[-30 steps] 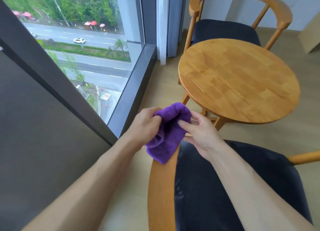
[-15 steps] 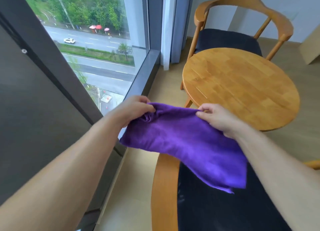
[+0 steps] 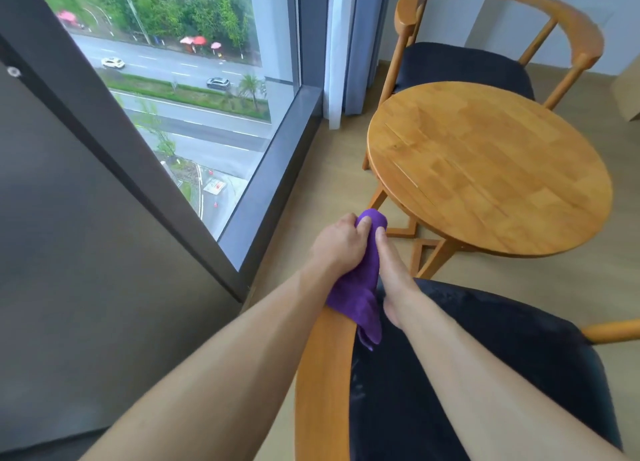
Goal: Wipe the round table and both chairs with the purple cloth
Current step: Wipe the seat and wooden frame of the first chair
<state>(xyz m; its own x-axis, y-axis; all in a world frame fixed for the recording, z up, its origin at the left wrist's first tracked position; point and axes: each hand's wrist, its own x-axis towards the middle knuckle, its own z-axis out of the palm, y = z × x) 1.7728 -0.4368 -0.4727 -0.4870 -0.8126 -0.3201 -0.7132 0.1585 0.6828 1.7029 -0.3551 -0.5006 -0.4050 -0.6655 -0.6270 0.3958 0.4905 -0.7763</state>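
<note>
The purple cloth point(image 3: 360, 280) is folded into a narrow bundle over the front end of the near chair's wooden arm point(image 3: 322, 374). My left hand point(image 3: 337, 242) grips its upper part from the left. My right hand point(image 3: 393, 270) presses against it from the right, fingers along the fold. The near chair point(image 3: 485, 374) has a dark padded seat below my arms. The round wooden table point(image 3: 485, 169) stands just beyond, bare. The far chair point(image 3: 460, 65) with a dark seat and curved wooden back sits behind the table.
A floor-to-ceiling window point(image 3: 194, 114) with a dark frame runs along the left, close to the near chair. A pale curtain point(image 3: 337, 45) hangs at the corner. Light wood floor point(image 3: 329, 169) lies between window and table. A cardboard-coloured box edge point(image 3: 628, 90) shows at far right.
The cloth was bunched, then spread wide between both hands, and is now gathered into a narrow fold. Both hands have come together over the chair arm.
</note>
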